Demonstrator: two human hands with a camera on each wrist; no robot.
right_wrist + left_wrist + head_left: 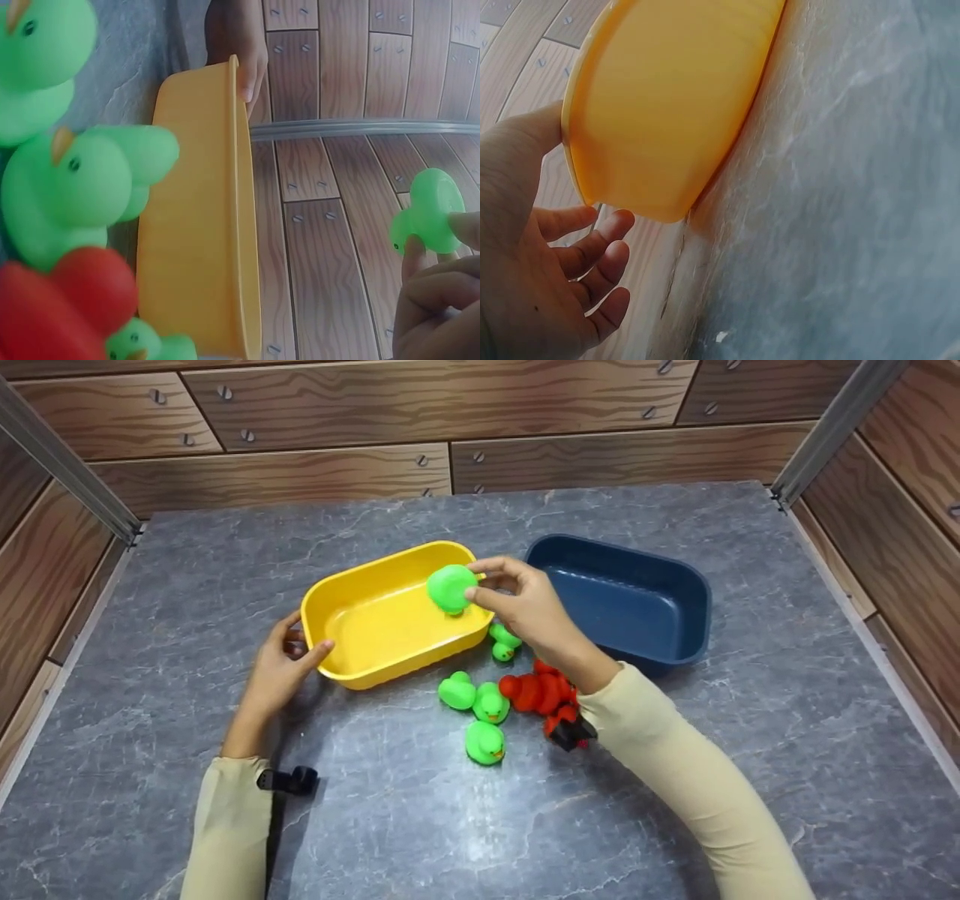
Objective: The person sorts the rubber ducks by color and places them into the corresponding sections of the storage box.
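Note:
My left hand holds the left end of a yellow plastic tub, thumb over the rim and fingers outside. In the left wrist view, the fingers curl loosely at the tub's end wall. Above the right end of that tub, my right hand pinches a green rubber duck between thumb and fingers. The right wrist view shows this duck raised over the tub's rim, its underside turned toward the head camera. Nothing lies on the visible floor of the yellow tub.
Several green ducks stand on the grey marbled table in front of the yellow tub. Beside them is a cluster of red ducks, partly hidden by the right forearm. A dark blue tub stands at right. Wood-patterned panels enclose the table.

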